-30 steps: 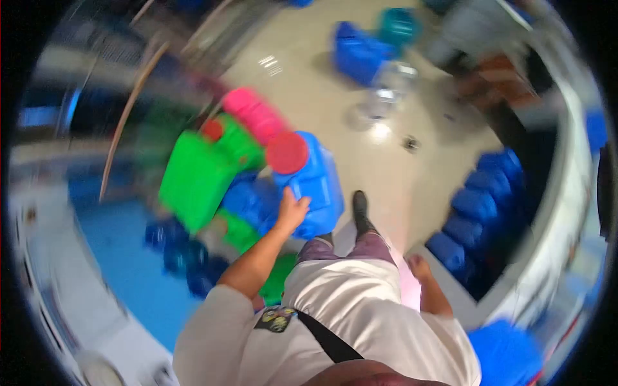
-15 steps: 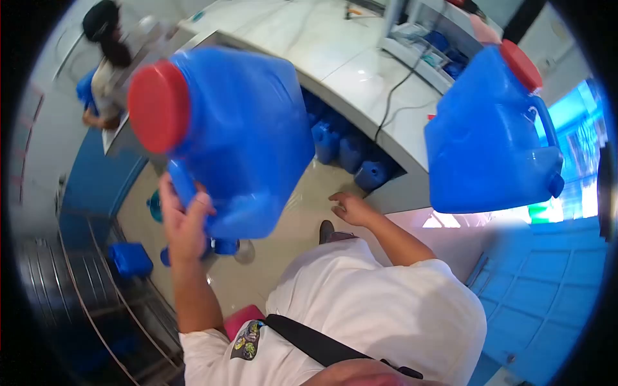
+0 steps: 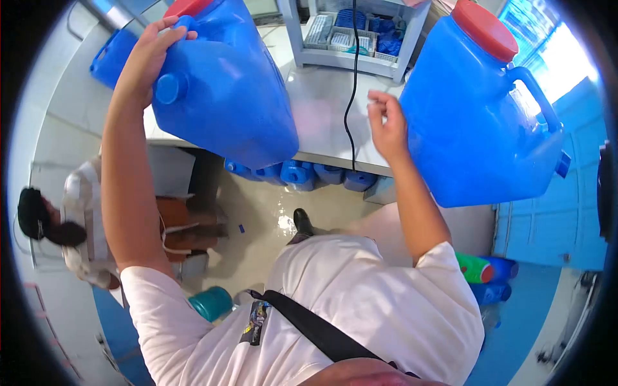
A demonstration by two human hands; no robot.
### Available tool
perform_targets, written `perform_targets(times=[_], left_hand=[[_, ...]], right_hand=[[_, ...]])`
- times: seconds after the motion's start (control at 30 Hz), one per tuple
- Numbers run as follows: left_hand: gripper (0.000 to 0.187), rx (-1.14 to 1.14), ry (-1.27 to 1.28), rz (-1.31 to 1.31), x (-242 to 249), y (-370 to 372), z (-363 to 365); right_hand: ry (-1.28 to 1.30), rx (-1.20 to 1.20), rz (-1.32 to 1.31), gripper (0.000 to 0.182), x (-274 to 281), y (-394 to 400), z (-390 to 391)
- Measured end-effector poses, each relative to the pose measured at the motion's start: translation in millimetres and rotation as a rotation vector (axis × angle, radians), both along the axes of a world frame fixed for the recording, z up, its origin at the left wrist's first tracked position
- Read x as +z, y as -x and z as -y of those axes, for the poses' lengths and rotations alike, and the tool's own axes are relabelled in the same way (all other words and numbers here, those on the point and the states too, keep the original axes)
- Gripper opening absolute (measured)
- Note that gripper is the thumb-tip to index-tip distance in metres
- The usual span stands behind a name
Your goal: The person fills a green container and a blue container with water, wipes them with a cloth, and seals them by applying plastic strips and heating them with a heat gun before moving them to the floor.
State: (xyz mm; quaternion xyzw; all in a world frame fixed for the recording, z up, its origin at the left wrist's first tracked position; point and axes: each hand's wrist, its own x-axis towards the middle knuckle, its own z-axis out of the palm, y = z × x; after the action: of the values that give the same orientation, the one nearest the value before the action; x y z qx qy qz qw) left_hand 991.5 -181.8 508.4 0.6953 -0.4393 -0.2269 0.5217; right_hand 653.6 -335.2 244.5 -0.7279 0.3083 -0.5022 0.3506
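My left hand [image 3: 154,55] is wrapped around the handle of a large blue plastic jug [image 3: 225,103] with a red lid, partly cut off by the top of the view. The jug is tilted, its small blue side cap below my wrist, and overlaps the counter's front edge. My right hand [image 3: 388,122] holds nothing, its fingers loosely bent and apart, close beside a second blue jug [image 3: 470,122]. That jug stands upright at the right, with a red lid, a side handle and a small spout cap.
A white counter [image 3: 318,96] crosses the view, with a black cable [image 3: 351,122] and a shelf rack [image 3: 347,64] on it. Several blue jugs [image 3: 298,174] stand below. Another blue container [image 3: 112,58] is at upper left. A person [image 3: 84,212] works at left. A teal container [image 3: 211,303] lies on the floor.
The view has turned to face the counter. My left hand has carried its jug up and forward over the counter edge. My right hand has risen beside the other jug.
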Motion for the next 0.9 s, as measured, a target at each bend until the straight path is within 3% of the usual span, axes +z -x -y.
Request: perform_targets(times=[0.1, 0.2, 0.3, 0.37, 0.43, 0.5, 0.53, 0.6, 0.73, 0.9], left_hand=[[0.056, -0.117, -0.019, -0.003, 2.4, -35.7, 39.8], [0.061, -0.157, -0.034, 0.024, 5.6, -55.3, 71.8], [0.064, -0.147, -0.037, 0.009, 5.4, -67.1, 83.7], [0.067, -0.113, -0.063, 0.22, 10.2, -73.5, 78.5], [0.067, -0.096, 0.064, 0.358, 9.1, -54.3, 53.0], [0.069, -0.245, 0.379, 0.871, 1.9, -49.2, 34.8], [0.067, -0.411, 0.492, 0.927, 2.7, -43.4, 31.7], [0.053, -0.47, 0.461, 1.145, 2.3, -27.8, 27.3], [0.043, -0.412, 0.475, 1.228, -16.5, -28.9, 29.0], [0.043, -0.225, 0.614, 1.152, -23.0, -10.6, 33.1]], right_hand=[[0.073, -0.101, 0.038, 0.022, 12.7, -32.1, 44.3], [0.185, -0.321, -0.093, 0.023, 7.2, -56.4, 104.1], [0.146, -0.527, -0.316, 0.026, -1.1, -69.3, 154.5], [0.009, -0.66, -0.55, 0.03, 0.2, -77.5, 182.6], [-0.011, -0.676, -0.675, 0.03, -12.0, -84.4, 212.2], [0.027, -0.698, -0.877, 0.034, -5.6, -86.2, 227.1], [0.03, -0.713, -0.874, 0.034, -6.0, -89.1, 241.1], [-0.177, -0.731, -0.895, 0.037, -6.7, -96.7, 262.5], [-0.177, -0.578, -1.097, 0.027, 17.2, -100.5, 259.6], [-0.165, -0.687, -0.963, 0.029, 19.9, -111.9, 257.1]])
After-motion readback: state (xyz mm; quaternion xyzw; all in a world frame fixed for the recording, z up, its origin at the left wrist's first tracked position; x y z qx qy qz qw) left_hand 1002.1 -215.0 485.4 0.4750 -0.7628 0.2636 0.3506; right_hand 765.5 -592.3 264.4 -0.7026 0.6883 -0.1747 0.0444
